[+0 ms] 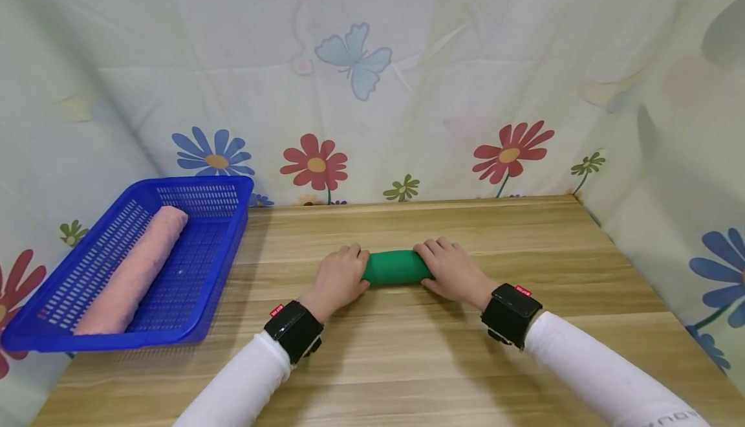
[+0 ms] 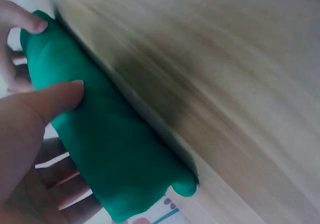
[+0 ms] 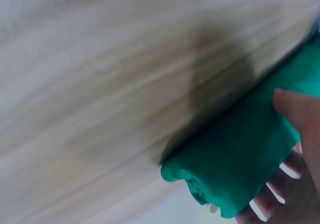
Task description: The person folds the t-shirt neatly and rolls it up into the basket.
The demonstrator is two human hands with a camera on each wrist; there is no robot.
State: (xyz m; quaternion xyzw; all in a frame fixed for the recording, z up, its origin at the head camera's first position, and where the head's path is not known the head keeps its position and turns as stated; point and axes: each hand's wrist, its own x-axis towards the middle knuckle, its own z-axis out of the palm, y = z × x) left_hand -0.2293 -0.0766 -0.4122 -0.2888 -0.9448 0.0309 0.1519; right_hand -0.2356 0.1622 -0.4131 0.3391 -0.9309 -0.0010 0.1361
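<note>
A rolled-up green cloth lies crosswise on the wooden table, in the middle of the head view. My left hand grips its left end, the thumb on the near side and the fingers around the far side. At the other end my right hand holds the roll the same way. In the left wrist view the green roll shows a loose fold at its end, past the left thumb. The right wrist view shows crumpled layers at the opposite end of the roll.
A blue plastic basket stands at the left of the table. Inside it lies a long pink roll, slanting along the basket's left side. Behind the table hangs a pale curtain printed with flowers and a butterfly.
</note>
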